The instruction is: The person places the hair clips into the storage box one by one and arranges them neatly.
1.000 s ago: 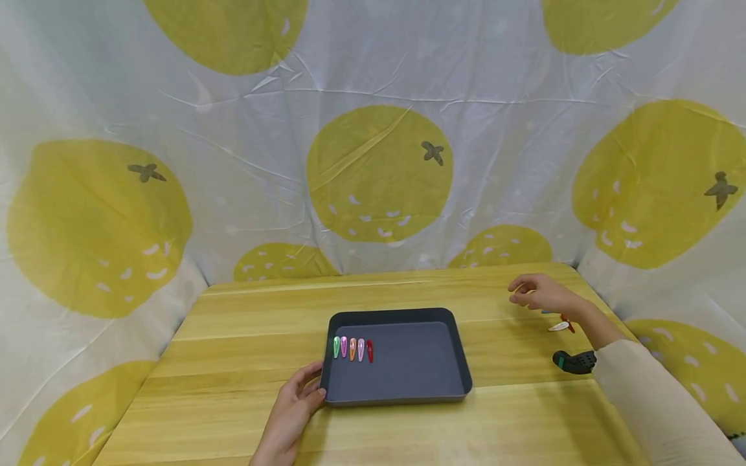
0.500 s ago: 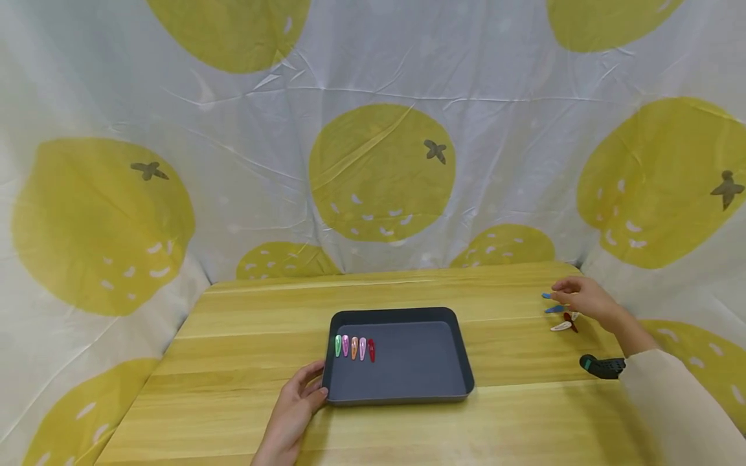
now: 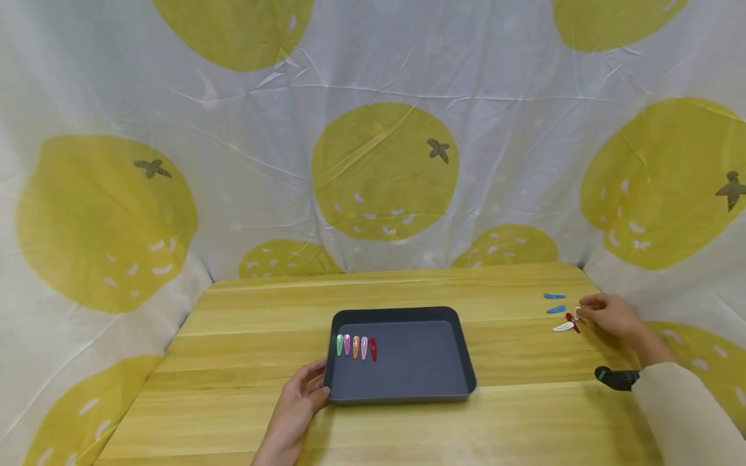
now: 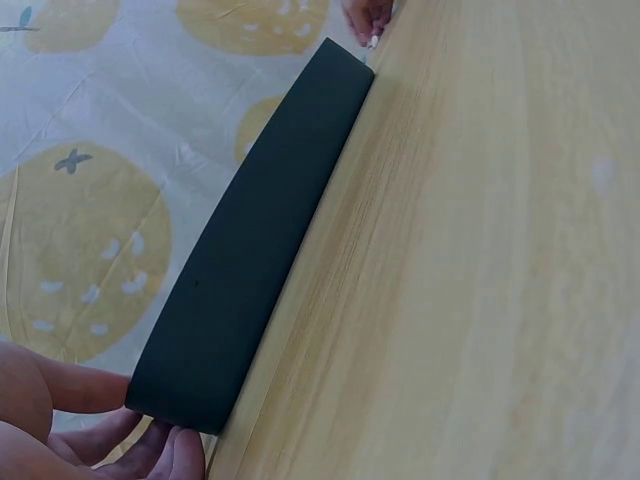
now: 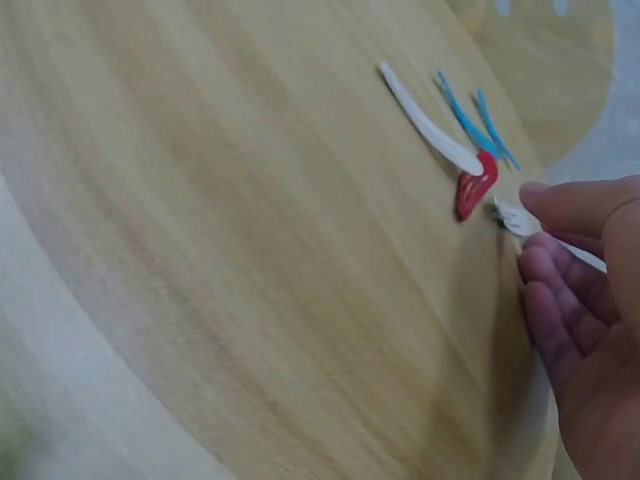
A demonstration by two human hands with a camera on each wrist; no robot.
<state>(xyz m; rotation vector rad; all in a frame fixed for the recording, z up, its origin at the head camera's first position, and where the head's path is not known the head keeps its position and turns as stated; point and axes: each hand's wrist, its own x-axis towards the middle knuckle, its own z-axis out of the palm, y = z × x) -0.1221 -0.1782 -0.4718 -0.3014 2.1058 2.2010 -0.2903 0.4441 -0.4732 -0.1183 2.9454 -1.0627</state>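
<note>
The right hand pinches a thin white clip near the streaky wooden table's right edge; the left hand holds a dark oblong tray's corner.

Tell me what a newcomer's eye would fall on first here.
Most likely the big yellow fruits printed on the pale cloth behind the table. Next, the dark tray mid-table, with five clips in a row along its left side and the left hand holding its near left corner. Then the right hand, at the table's right, pinching a white clip.
</note>
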